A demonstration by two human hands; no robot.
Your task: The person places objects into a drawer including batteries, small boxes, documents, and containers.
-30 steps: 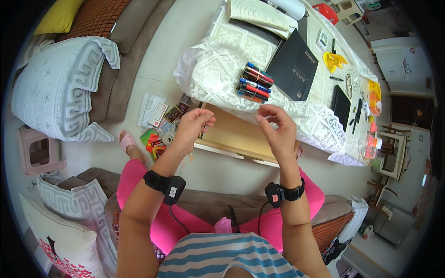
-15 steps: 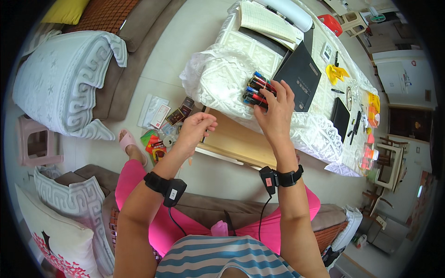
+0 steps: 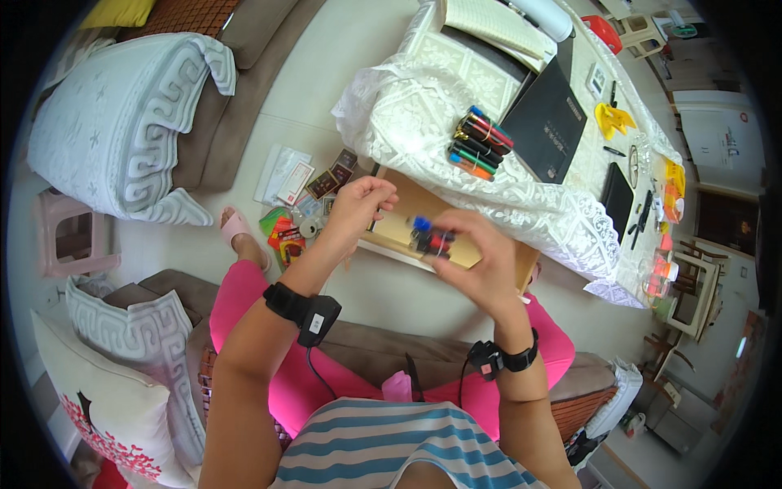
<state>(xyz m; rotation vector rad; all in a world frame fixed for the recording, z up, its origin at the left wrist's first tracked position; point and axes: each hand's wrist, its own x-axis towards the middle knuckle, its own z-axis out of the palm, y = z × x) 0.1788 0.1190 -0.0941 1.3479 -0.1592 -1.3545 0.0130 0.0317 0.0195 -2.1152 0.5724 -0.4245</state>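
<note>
My right hand grips a small bundle of pens with blue, black and red parts, slightly blurred, above the open wooden drawer. My left hand is closed at the drawer's left end, fingertips together. Whatever its fingers hold, if anything, is hidden. Another bundle of pens, in several colours with a band around it, lies on the white lace tablecloth, beyond my right hand. Right beside that bundle is a black folder.
An open notebook lies at the table's far end. A yellow cloth-like item, a black case and loose pens are on its right. Cards and packets lie on the floor left of the drawer, near my pink slipper.
My right hand has lifted one bundle of pens off the table and carried it toward me, over the drawer. The other bundle stays on the tablecloth. My left hand holds its pose.
</note>
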